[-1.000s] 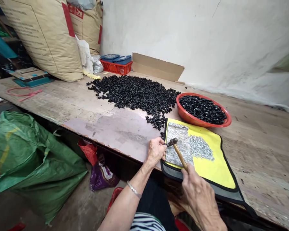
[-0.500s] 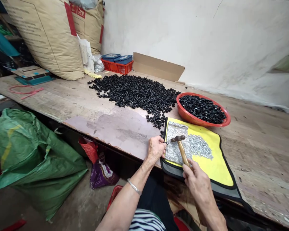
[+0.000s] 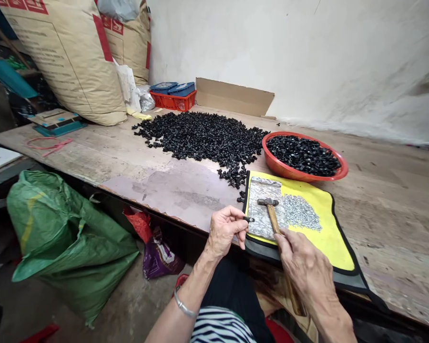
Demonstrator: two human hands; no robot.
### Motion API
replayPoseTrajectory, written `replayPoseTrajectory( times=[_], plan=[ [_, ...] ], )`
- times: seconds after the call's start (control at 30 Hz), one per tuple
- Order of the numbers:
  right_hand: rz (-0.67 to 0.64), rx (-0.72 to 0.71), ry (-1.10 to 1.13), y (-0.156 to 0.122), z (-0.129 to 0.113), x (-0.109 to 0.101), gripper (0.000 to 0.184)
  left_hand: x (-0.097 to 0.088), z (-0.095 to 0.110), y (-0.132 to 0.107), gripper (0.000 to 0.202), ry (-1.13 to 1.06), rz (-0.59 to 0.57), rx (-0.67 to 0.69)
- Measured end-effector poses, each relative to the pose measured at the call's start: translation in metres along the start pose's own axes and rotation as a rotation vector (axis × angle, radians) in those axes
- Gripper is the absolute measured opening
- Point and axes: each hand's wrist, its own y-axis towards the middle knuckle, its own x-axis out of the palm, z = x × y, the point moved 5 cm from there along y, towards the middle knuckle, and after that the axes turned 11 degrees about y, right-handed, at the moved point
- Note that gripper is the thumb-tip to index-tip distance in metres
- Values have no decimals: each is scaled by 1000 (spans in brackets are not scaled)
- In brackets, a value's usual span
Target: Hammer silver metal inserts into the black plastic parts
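Observation:
Between thumb and fingers, my left hand (image 3: 227, 229) pinches a small black part (image 3: 249, 219) with a light, ring-like spot on it. It is at the left edge of a worn metal plate (image 3: 262, 221). My right hand (image 3: 305, 264) is wrapped round the wooden handle of a hammer (image 3: 271, 212), whose head is over the plate. Plate and a patch of tiny silvery pieces (image 3: 302, 212) lie on a yellow cloth mat (image 3: 331, 243) with black edging. Whether the hammer head touches the plate, I cannot tell.
A heap of small black parts (image 3: 203, 136) spreads across the wooden table (image 3: 386, 200). A red bowl (image 3: 282, 166) behind the mat holds more. At the back are a red basket (image 3: 173, 101), cardboard (image 3: 232, 97) and large paper sacks (image 3: 67, 62). A green sack (image 3: 67, 238) stands at the lower left.
My left hand has shifted slightly down and turned, bringing the black part into clearer view. My right hand and the hammer are slightly further right. The whole view has shifted a little.

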Motion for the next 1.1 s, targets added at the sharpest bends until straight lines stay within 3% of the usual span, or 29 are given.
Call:
replayPoseTrajectory(
  times=[0.17, 0.27, 0.5, 0.7, 0.8, 0.97, 1.1],
  plan=[
    [-193, 190, 522, -3, -30, 11, 34, 11, 9, -9, 12, 61, -80, 58],
    [-210, 208, 678, -7, -38, 13, 30, 15, 9, -11, 9, 70, -117, 83],
    [-145, -22, 591, -16, -43, 6, 16, 19, 12, -12, 12, 82, -117, 137],
    [-82, -205, 495, -8, -42, 7, 12, 20, 19, -10, 7, 236, -132, 202],
    [-91, -295, 476, -4, -40, 11, 10, 20, 29, -9, 6, 388, -149, 370],
    [-94, -321, 534, 0, -37, 13, 10, 27, 49, -16, 22, 707, -141, 804],
    [-106, -294, 599, 5, -35, 14, 11, 29, 53, -17, 24, 792, -118, 935]
  ],
)
